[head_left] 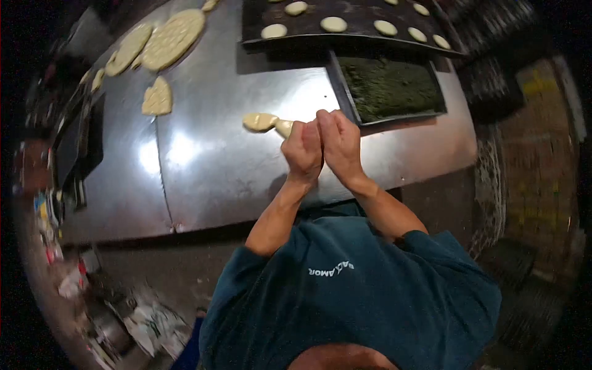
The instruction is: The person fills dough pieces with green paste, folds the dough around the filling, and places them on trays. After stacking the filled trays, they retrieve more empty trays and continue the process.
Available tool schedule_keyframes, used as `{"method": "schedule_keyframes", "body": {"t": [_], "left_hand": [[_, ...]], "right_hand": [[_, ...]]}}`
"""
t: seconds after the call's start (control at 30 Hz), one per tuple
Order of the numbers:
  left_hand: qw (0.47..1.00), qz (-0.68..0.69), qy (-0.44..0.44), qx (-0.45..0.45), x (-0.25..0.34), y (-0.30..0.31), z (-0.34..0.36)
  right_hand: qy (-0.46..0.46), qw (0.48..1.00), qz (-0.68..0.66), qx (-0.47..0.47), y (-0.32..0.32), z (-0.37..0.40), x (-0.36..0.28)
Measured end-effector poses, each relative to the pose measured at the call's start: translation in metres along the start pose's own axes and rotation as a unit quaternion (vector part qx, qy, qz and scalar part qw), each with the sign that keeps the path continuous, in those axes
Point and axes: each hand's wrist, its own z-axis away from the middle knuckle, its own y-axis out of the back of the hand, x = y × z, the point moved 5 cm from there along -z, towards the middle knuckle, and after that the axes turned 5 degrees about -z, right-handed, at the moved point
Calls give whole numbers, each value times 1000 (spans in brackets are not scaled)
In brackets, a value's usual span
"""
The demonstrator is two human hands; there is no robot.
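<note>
My left hand (pixel 303 148) and my right hand (pixel 343 143) are raised over the front of the metal table, pressed side by side with fingers curled in. Whatever they hold between them is hidden from above. Just left of my left hand lie two pale dough pieces: a flattened oval piece (pixel 260 121) and a smaller piece (pixel 284 127), partly covered by the hand. Beyond my right hand stands a rectangular metal pan (pixel 404 119) of crumbly dark green filling (pixel 391 89).
A dark baking tray (pixel 364 42) with several pale dough rounds (pixel 333 24) stands at the back. Large flattened dough slabs (pixel 174 38) lie at the far left, with a smaller dough piece (pixel 158 97) nearer. A seam crosses the metal table (pixel 216 166).
</note>
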Motion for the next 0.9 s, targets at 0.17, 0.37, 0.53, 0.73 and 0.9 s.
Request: {"method": "schedule_keyframes", "body": {"t": [0.17, 0.37, 0.53, 0.73, 0.9], "left_hand": [[958, 205, 191, -56, -20, -2, 20], [868, 250, 380, -199, -98, 11, 41], [893, 72, 390, -213, -83, 61, 43], [922, 37, 379, -65, -82, 84, 50], [894, 197, 403, -15, -73, 36, 26]], "right_hand": [[59, 996, 63, -21, 37, 7, 16], [217, 868, 329, -304, 19, 34, 52], [93, 839, 493, -211, 111, -116, 91], [166, 746, 534, -361, 88, -138, 168], [143, 816, 476, -295, 98, -164, 128]]}}
